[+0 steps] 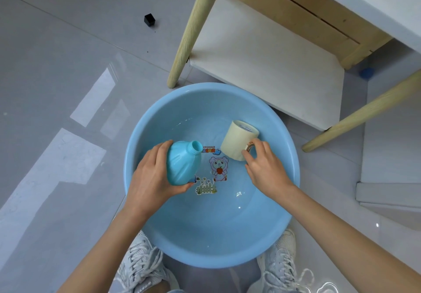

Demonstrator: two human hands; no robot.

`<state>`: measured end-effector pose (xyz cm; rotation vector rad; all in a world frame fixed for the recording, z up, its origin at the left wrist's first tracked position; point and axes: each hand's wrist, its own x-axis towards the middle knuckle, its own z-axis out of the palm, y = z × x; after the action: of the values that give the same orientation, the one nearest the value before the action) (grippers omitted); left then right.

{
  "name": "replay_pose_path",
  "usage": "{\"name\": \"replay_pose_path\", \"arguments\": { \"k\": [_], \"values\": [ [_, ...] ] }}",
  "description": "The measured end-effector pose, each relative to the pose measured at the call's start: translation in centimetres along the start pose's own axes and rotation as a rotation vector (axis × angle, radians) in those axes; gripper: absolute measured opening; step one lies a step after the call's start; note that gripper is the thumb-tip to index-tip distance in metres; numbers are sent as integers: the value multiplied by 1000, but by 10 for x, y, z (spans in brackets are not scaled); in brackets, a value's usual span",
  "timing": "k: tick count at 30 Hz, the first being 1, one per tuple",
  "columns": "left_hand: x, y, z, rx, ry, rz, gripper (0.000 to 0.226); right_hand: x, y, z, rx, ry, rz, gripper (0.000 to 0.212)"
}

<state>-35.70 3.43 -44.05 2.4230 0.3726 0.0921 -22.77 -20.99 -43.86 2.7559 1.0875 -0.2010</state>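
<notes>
Head view, looking down:

1. Left hand (150,179): fingers and thumb wrapped around the body of a blue bottle (183,165), uncapped, held tilted above the basin with its neck pointing up and to the right.
2. Right hand (264,167): fingers pinch the handle of a cream mug (239,140), which leans tilted inside the basin at its far right.
3. Blue basin (205,235): stands on the grey floor between two white sneakers (141,263), with shallow water and a bear decal (218,167) at its bottom.
4. Wooden table leg (189,30): just beyond the rim.
</notes>
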Motion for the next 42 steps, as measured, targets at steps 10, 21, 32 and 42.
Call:
{"name": "replay_pose_path", "arguments": {
  "k": [10, 21, 32, 42],
  "values": [
    [1, 0, 1, 3, 1, 5, 101, -56, -20, -8, 308, -154, 95, 33],
    [-1, -1, 2, 11, -8, -23, 109, -58, -28, -36, 1220, -351, 625, 11],
    [-1, -2, 1, -16, -38, 86, 99, -50, -1, -95, 1803, -113, 601, 65],
    [0, -3, 2, 15, -58, 159, 100, -22, -1, -127, 1724, -76, 468, 63]
  ]
}}
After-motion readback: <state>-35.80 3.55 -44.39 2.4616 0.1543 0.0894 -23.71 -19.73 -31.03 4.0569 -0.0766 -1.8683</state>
